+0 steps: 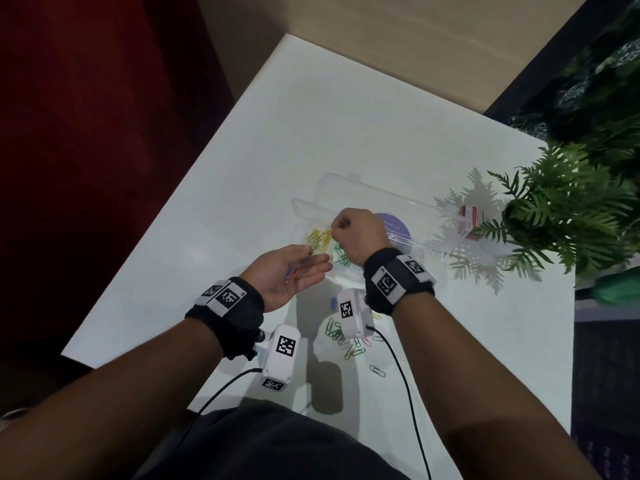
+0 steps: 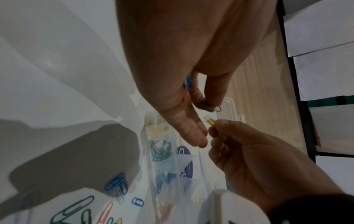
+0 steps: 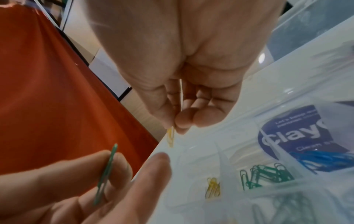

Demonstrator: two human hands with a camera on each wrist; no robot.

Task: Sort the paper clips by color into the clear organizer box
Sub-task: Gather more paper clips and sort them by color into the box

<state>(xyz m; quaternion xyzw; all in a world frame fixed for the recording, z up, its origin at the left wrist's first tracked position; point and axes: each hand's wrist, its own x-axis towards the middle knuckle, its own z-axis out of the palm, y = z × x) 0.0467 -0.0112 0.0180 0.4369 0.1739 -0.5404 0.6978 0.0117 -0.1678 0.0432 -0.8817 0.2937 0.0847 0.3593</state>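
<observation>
My right hand (image 1: pixel 358 233) pinches a yellow paper clip (image 3: pixel 170 137) over the far-left compartment of the clear organizer box (image 1: pixel 388 202), where other yellow clips (image 1: pixel 320 239) lie. My left hand (image 1: pixel 287 275) is just beside it, palm up and fingers relaxed, a green clip (image 3: pixel 105 174) between thumb and finger. Loose clips (image 1: pixel 343 337) are scattered on the white worktop (image 1: pixel 242 188) nearer me.

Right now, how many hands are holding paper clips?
2. The right hand pinches a yellow clip above the organizer box; the left hand holds a green clip beside it, maybe more hidden.
</observation>
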